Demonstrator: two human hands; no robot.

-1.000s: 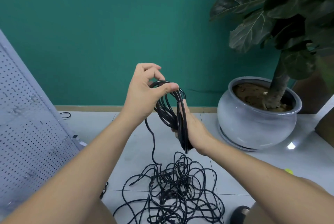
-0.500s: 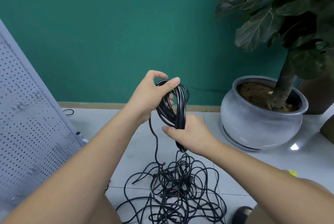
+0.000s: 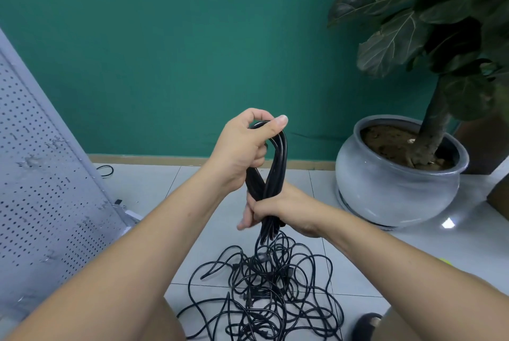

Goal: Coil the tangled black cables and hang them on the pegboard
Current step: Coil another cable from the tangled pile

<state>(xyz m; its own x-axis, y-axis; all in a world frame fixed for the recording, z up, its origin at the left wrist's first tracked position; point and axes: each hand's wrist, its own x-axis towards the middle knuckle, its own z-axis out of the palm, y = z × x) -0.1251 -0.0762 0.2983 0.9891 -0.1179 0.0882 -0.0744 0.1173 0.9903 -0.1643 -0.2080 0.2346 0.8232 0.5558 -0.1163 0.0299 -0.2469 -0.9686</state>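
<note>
l hand (image 3: 242, 148): raised mid-frame, fingers curled round the top bend of the bundle of glossy black looped cable (image 3: 278, 164), thumb laid flat over the loop top. full grip, nothing else held.

r hand (image 3: 286, 210): lower, just under the l hand, fingers wrapped tight round the bundle's lower part. fingertips show on the left side of the strands.

bundle: held in the air between both hands, approx upright, in front of the flat teal painted wall (image 3: 165, 51). strands part below the l hand and cross just above the r hand, so a narrow gap shows between them. bottom bends hang a short way out below the r fist. one strand drops from there into the loose tangled heap of thin black cables (image 3: 270, 288), which lies on the pale grey glossy tiled floor (image 3: 154, 189) directly under the hands.

grey perforated metal pegboard (image 3: 41, 175): far left, tilted, scuffed patches, well apart from the bundle. small black cable loop (image 3: 106, 170) on the floor near its far edge.

right side: rounded grey glazed ceramic pot (image 3: 396, 189) w/ brown soil, on the floor near the wall, apart from the heap. broad dark-leaved plant (image 3: 413, 24) grows from it.

dark rounded object (image 3: 363, 324) at bottom edge, right of the heap: cannot tell what it is.
</note>
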